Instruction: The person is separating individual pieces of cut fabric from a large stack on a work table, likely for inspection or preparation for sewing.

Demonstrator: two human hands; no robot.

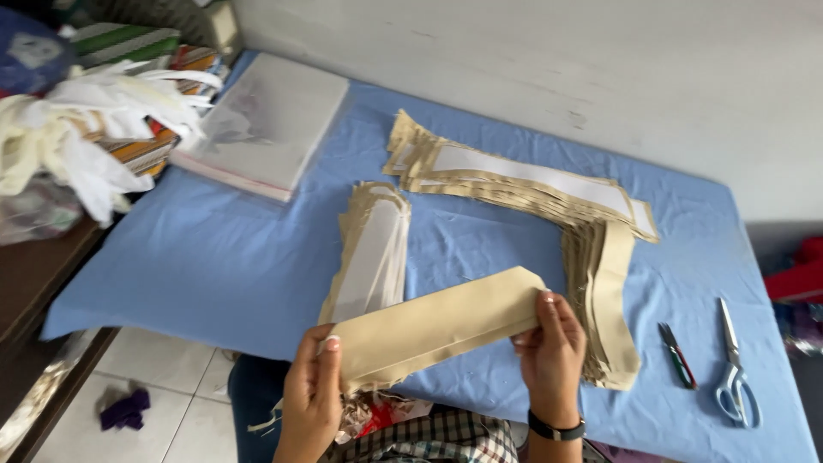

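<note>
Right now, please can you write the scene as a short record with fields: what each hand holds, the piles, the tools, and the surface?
Left hand: grips the left end of a long tan folded fabric strip
Right hand: fingers pinch the strip's right end
Strip state: held above the table edge, tilted up to the right
Piles: tan-and-white strips in three stacks, left, back, right
Tools: silver scissors with light blue handles; small dark snips
Surface: blue cloth-covered table
Back left: flat clear plastic packet
</note>
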